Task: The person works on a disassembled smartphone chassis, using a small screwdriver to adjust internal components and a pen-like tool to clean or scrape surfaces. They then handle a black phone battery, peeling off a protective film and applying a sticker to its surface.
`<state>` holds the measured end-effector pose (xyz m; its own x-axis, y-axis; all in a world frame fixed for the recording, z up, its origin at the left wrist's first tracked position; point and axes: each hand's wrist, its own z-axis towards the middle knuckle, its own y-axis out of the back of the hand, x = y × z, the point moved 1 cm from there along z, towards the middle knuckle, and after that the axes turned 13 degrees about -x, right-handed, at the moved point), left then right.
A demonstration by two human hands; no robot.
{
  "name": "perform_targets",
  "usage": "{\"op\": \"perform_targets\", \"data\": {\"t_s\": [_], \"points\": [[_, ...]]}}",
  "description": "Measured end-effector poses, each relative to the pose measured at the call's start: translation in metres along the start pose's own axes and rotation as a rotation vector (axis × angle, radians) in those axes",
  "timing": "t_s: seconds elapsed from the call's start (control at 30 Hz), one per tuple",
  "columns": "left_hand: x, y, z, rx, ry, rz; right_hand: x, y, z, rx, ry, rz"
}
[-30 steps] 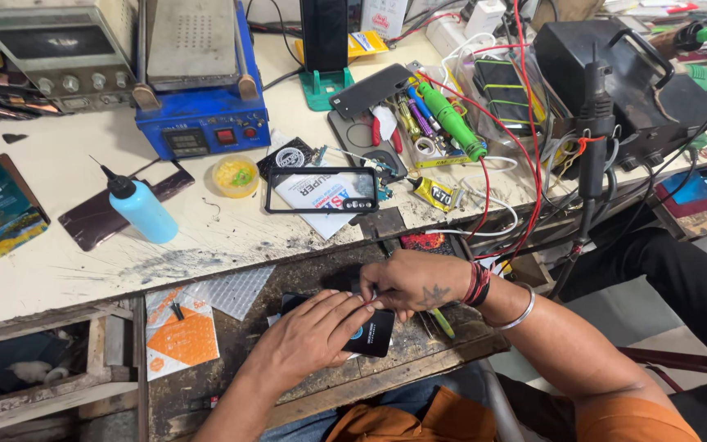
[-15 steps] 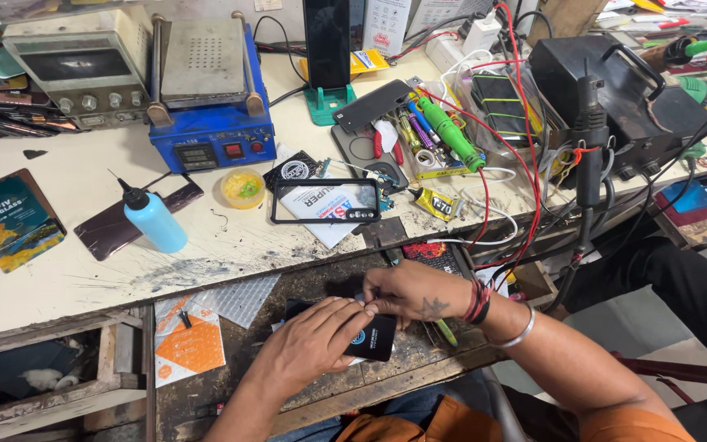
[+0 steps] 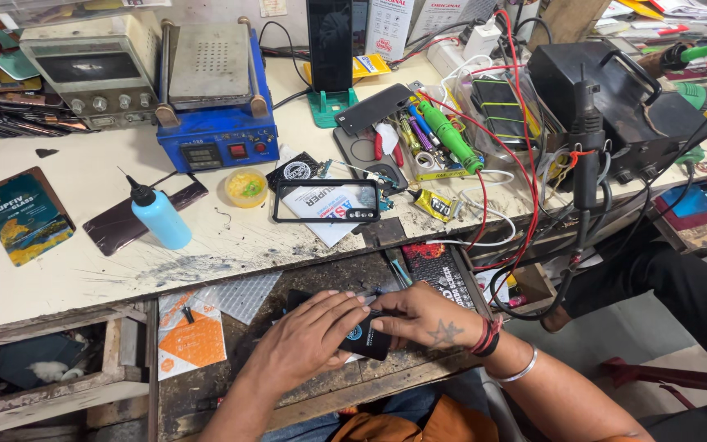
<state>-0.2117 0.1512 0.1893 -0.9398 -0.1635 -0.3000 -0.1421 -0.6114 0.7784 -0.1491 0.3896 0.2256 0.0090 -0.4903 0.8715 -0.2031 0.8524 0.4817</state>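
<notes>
Both hands meet over a small black packet on the dark lower shelf of the workbench. The left hand lies flat across the packet's left part, fingers stretched out and pressing down on it. The right hand pinches the packet's right end between thumb and fingers; a red thread band and a metal bangle sit on that wrist. The packet rests flat under both palms, only its middle with a round blue mark showing.

Just left of the left hand lie a sheet of bubble wrap and an orange and white card. Just beyond the right hand a dark patterned pad lies on the same shelf.

Farther out, on the pale bench top, a black phone frame lies on white paper straight ahead of the hands. To its left stand a small yellow tub and a light blue squeeze bottle with a black nozzle. Behind these sits a blue heating machine. Ahead and to the right lie a green-handled tool and a tangle of red wires beside a black box-shaped station.
</notes>
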Motion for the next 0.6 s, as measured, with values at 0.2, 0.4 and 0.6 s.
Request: {"op": "perform_targets", "data": {"t_s": [0.2, 0.4, 0.6], "points": [[-0.016, 0.023, 0.012, -0.111, 0.067, 0.010, -0.013, -0.006, -0.008, -0.103, -0.112, 0.188], [-0.051, 0.013, -0.023, -0.603, 0.646, -0.199, -0.031, -0.012, -0.028, -0.253, -0.268, 0.319], [-0.085, -0.058, -0.051, -0.955, 1.069, -0.948, -0.015, -0.046, -0.042, -0.423, -0.073, 0.113]]}}
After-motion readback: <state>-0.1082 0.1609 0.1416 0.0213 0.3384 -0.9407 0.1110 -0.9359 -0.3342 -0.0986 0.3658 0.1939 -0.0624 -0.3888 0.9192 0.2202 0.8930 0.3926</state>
